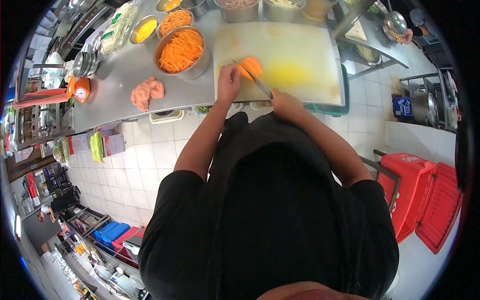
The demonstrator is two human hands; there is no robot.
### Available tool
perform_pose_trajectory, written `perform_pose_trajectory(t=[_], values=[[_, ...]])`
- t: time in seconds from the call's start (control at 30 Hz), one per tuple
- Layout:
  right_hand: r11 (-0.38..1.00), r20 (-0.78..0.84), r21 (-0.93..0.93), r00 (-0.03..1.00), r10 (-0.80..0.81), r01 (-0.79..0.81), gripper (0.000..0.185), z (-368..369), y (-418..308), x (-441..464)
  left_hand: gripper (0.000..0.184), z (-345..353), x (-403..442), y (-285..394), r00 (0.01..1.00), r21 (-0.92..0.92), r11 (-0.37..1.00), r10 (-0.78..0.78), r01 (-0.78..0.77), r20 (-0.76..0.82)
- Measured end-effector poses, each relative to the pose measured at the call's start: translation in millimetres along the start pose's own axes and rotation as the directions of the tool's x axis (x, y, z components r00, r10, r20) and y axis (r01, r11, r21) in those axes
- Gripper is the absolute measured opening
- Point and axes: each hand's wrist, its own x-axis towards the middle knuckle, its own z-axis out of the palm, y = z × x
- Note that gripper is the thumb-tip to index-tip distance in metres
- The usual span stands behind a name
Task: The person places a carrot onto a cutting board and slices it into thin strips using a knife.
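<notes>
On the white cutting board (300,45) lies an orange piece of carrot (252,66), partly covered by a knife. My right hand (287,105) is wrapped round the handle of the knife (262,87), whose blade slants up and left across the carrot. My left hand (229,81) is closed, fingers curled in at the left side of the carrot and the blade; its fingertips are partly hidden. A yellow stain marks the board to the right of the carrot. Just left of the board stands a metal bowl of carrot strips (181,52).
Behind are a smaller bowl of carrot shreds (175,22), a bowl of yellow liquid (145,30) and other metal containers. A crumpled pink cloth (148,93) and an orange scale (81,90) lie left. A red bin (407,175) stands right; another person's hand (408,36) shows far right.
</notes>
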Motion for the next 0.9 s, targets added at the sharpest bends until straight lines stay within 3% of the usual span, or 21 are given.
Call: perform_pose_trajectory(t=[0.13,0.23,0.63,0.9], values=[[1.000,0.007,-0.005,1.000,0.019,-0.019,0.024,-15,-4,-3,0.027,-1,-2,0,0.997,-0.026,0.997,-0.074,0.074,0.030],[0.999,-0.021,-0.030,0.999,0.034,-0.035,0.023,-27,-19,-14,0.027,0,-3,-7,1.000,-0.015,1.000,-0.018,0.018,0.005],[0.998,-0.018,-0.062,1.000,-0.017,0.015,0.022,-47,-33,-7,0.026,-2,-2,0,0.999,-0.033,0.999,-0.041,0.041,0.003],[0.995,0.006,-0.096,1.000,-0.026,0.026,0.017,-47,-33,-3,0.026,-3,-1,-9,1.000,0.054,0.998,-0.024,0.023,0.007]])
